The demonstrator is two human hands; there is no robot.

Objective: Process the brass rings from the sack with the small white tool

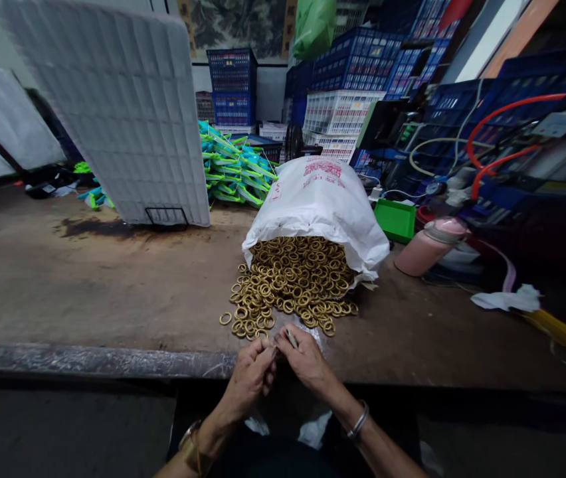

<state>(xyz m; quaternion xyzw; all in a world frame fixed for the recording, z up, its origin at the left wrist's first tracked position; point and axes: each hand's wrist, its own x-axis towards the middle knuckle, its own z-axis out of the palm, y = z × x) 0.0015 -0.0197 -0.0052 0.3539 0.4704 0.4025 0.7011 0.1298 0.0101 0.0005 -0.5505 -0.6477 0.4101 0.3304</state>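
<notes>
My left hand (253, 373) is closed at the table's front edge, thumb and forefinger pinched on something I cannot make out. Close against it, my right hand (309, 362) is closed around a small slim tool (291, 339), whose pale end sticks up between thumb and fingers. The fingertips of both hands almost meet. Just beyond them lies a heap of brass-coloured rings (295, 282), spilling from the mouth of a white woven sack (313, 199) lying on its side. One loose ring (226, 318) rests at the heap's left.
The brown table (88, 285) bears an upright white ribbed panel (128, 119) at left. Bright green and teal pieces (236, 169) are piled behind it. To the right are a green tray (395, 220), a pink bottle (430, 247) and red hoses. Blue crates (355, 60) stack up behind.
</notes>
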